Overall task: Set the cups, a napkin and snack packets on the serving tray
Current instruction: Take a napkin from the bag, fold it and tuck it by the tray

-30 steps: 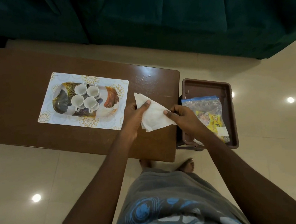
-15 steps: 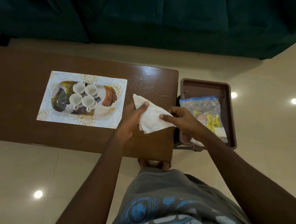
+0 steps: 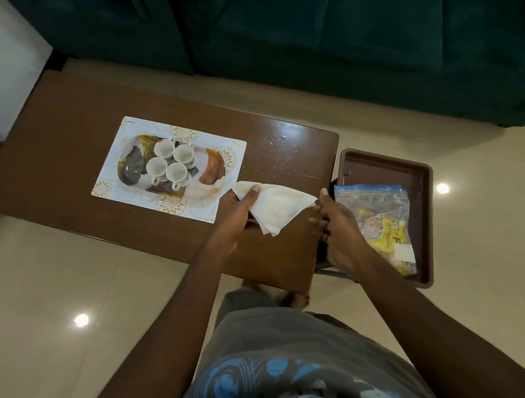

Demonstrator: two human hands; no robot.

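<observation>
A folded white napkin (image 3: 278,207) hangs over the near right part of the brown table (image 3: 57,148). My left hand (image 3: 236,211) grips its left corner, close to the right end of the serving tray (image 3: 109,188). My right hand (image 3: 337,227) pinches the napkin's right tip. The tray is white with gold and dark leaf patterns, and several white cups (image 3: 171,166) stand clustered at its middle. A clear zip bag of yellow snack packets (image 3: 381,219) lies in a brown plastic tray (image 3: 412,165) just off the table's right end.
A dark green sofa (image 3: 303,34) runs along the far side, across a strip of glossy beige tiled floor (image 3: 38,284). My bare feet (image 3: 293,298) show under the table's near edge. Crumbs dot the table's far right corner (image 3: 278,139).
Both hands have carried the napkin a little left, nearer the serving tray's right end. The napkin now spreads wider between them, and my right hand holds only its tip.
</observation>
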